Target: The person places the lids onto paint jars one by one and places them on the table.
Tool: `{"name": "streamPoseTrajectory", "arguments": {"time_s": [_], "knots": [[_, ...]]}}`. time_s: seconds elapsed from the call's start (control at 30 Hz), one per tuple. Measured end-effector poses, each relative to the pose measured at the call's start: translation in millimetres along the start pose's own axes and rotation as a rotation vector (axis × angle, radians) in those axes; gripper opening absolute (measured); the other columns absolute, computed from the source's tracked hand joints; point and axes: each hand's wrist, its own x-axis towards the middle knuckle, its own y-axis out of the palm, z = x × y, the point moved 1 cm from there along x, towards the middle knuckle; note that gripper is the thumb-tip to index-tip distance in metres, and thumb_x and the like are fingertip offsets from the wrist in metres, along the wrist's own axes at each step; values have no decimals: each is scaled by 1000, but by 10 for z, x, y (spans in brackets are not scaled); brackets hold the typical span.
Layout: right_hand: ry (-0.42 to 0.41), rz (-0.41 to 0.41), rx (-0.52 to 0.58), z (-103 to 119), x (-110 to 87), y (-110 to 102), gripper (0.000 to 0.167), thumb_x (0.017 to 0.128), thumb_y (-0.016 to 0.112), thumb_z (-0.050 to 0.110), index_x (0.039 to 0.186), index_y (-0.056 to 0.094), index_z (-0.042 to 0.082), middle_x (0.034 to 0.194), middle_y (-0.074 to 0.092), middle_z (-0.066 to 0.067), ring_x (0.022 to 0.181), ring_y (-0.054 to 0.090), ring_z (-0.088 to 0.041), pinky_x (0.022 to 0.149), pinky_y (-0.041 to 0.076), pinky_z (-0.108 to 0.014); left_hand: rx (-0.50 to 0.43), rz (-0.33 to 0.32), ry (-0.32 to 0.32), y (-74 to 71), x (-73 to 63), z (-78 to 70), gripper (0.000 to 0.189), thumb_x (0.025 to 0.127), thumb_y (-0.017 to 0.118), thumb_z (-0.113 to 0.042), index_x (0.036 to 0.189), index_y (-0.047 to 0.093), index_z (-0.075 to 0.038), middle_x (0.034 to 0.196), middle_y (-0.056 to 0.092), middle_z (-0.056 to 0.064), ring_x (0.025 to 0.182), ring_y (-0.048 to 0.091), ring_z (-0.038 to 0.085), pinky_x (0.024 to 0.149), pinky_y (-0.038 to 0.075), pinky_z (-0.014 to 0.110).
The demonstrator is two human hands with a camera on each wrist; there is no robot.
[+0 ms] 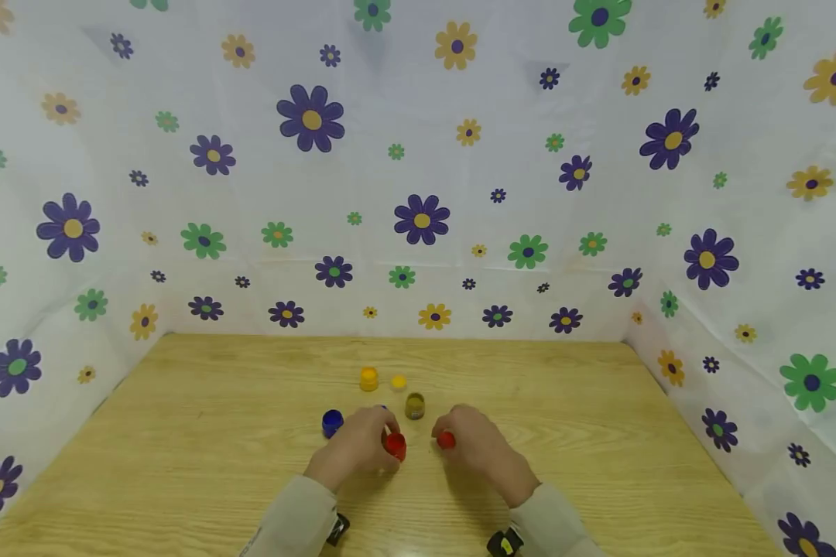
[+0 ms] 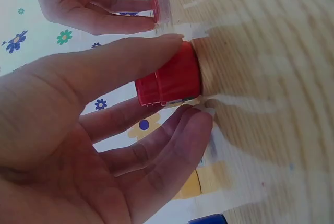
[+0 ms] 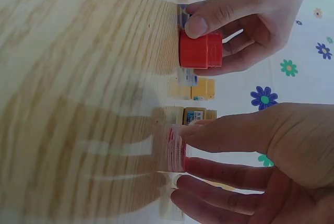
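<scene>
My left hand (image 1: pixel 362 442) grips a small red paint jar (image 2: pixel 175 78) between thumb and fingers. The jar stands upright, its base at the wooden tabletop, and no lid covers its mouth. To the right, my right hand (image 1: pixel 475 445) pinches a red screw lid (image 3: pixel 177 149) by its edge, low at the table surface. A gap separates lid and jar. Just beyond the left hand is a blue paint jar (image 1: pixel 332 422). A gold-brown paint jar (image 1: pixel 415 406) stands past the space between both hands.
Farther back are a yellow-orange paint jar (image 1: pixel 368 379) and a yellow lid (image 1: pixel 399 383). A small blue item (image 1: pixel 383 408) is mostly hidden behind the left hand. Flower-printed white sheeting (image 1: pixel 362 170) encloses the back and sides of the wooden table (image 1: pixel 251 387).
</scene>
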Motion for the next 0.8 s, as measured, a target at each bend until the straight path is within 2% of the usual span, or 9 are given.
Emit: {"name": "streamPoseTrajectory", "arguments": {"time_s": [0.2, 0.53, 0.8], "knots": [[23, -17, 30, 15, -6, -3, 7, 86, 79, 2, 92, 79, 4, 87, 70, -8, 81, 60, -19, 78, 56, -39, 7, -11, 11, 18, -8, 6, 46, 74, 91, -12, 112, 68, -4, 101, 66, 9, 91, 60, 24, 82, 55, 43], [2, -58, -12, -19, -5, 44, 6, 84, 79, 0, 86, 77, 5, 85, 70, -7, 80, 62, -20, 76, 58, -38, 11, -23, 6, 38, -10, -6, 36, 75, 91, -12, 101, 67, -6, 98, 65, 7, 91, 57, 23, 80, 55, 42], [20, -20, 36, -30, 6, -30, 9, 88, 78, 4, 96, 78, 3, 95, 76, -10, 88, 67, -23, 85, 60, -42, -14, -22, 10, -14, -26, -59, 31, 76, 90, -12, 98, 67, -7, 96, 66, 6, 87, 60, 21, 75, 56, 39]]}}
